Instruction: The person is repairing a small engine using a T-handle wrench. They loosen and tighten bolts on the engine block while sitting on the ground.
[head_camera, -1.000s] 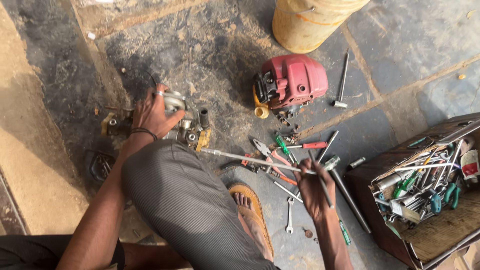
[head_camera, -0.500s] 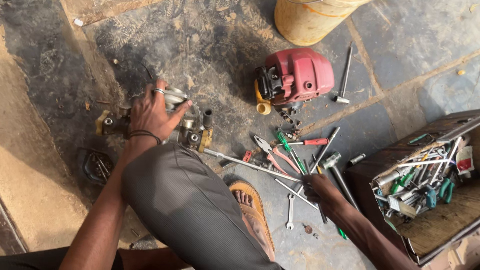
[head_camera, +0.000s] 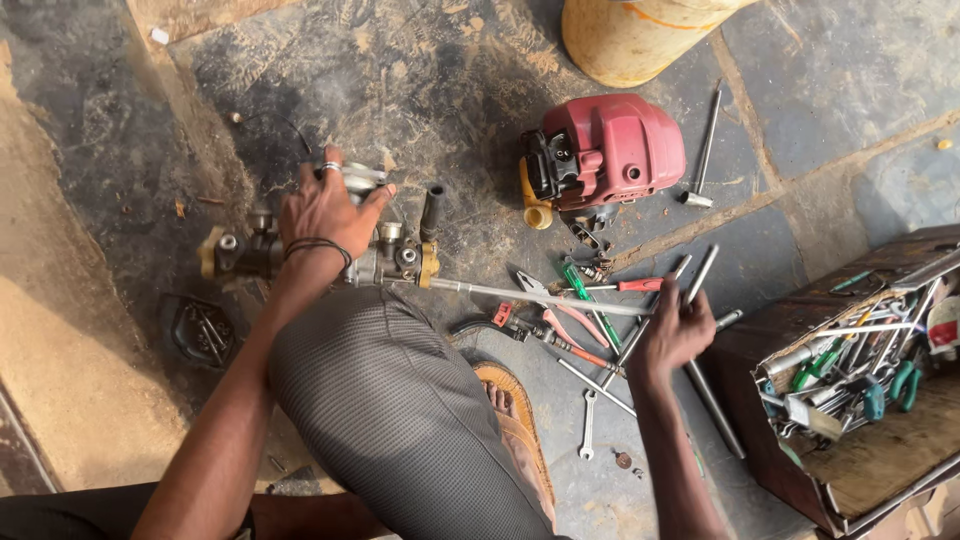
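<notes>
Head view: right hand amid tools (perhaps gripping)

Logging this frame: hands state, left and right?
Left hand: closed over the metal pump assembly.
Right hand: closed around a long metal tool from the floor pile.

My one camera sits on my head and looks almost straight down at the stone floor (my bent knee fills the lower middle). It sits close: my left hand and right hand both fit, the tool box at the right edge.
</notes>
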